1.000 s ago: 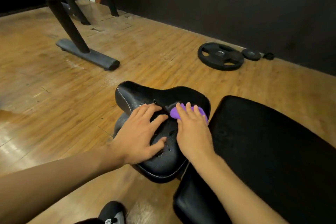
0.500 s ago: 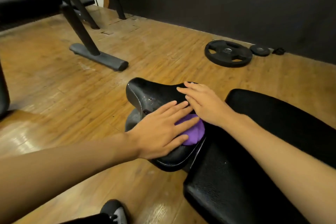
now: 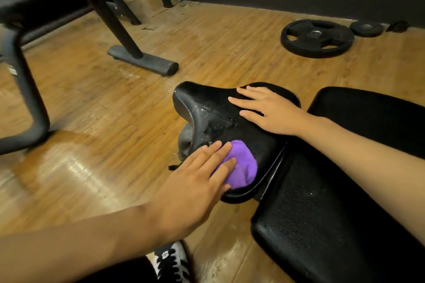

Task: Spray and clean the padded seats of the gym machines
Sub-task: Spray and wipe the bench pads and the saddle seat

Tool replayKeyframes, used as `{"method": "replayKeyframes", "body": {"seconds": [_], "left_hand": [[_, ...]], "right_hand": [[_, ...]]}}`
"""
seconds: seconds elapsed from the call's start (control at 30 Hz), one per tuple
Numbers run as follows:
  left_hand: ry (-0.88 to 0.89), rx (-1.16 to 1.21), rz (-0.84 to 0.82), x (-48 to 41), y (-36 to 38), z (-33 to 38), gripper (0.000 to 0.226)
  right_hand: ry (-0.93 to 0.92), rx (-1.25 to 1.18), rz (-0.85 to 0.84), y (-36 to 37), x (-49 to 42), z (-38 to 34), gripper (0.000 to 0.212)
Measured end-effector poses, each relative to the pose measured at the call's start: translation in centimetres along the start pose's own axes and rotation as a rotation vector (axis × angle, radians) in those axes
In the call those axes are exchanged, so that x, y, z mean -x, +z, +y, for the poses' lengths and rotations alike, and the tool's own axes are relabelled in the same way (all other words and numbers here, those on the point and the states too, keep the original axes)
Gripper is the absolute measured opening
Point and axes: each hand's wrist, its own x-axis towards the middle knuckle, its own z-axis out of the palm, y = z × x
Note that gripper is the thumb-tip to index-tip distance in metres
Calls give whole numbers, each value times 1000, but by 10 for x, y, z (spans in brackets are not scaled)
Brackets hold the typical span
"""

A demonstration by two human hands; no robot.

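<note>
The small black padded saddle-shaped seat (image 3: 207,108) sits at the middle of the view, its glossy surface speckled with fine droplets toward its narrow end. On the near part of this seat lies a bunched purple microfibre cloth (image 3: 245,165), and the left hand (image 3: 195,188) presses down on it with fingers straight and flat, covering the cloth's left side (nothing is curled around it). The right hand (image 3: 270,110) rests palm-down on the far, wider part of the seat, fingers spread and extended, holding nothing. Just to the right of the seat, touching or nearly touching its edge, is a large black textured vinyl bench pad (image 3: 333,202). Beyond the seat, well apart on the wooden plank floor (image 3: 92,145), a big black rubber weight plate (image 3: 317,38) lies flat with a smaller black plate (image 3: 366,28) beside it. Left of and beyond the seat stands the dark metal foot bar (image 3: 143,60) of another machine. Below the seat, a black-and-white laced sneaker (image 3: 172,262) shows.
</note>
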Motion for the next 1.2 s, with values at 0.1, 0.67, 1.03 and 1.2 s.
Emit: {"method": "replayKeyframes", "body": {"seconds": [0.1, 0.67, 1.03, 1.2], "left_hand": [[-96, -8, -43, -14, 0, 11, 59], [-325, 100, 100, -40, 11, 43, 56], [-507, 62, -46, -68, 8, 30, 65], [-665, 131, -23, -113, 10, -13, 57]], "right_hand": [[6, 5, -1, 0, -2, 1, 47], [22, -18, -8, -2, -3, 4, 45], [51, -2, -28, 0, 0, -1, 45], [55, -31, 12, 2, -2, 0, 44]]}}
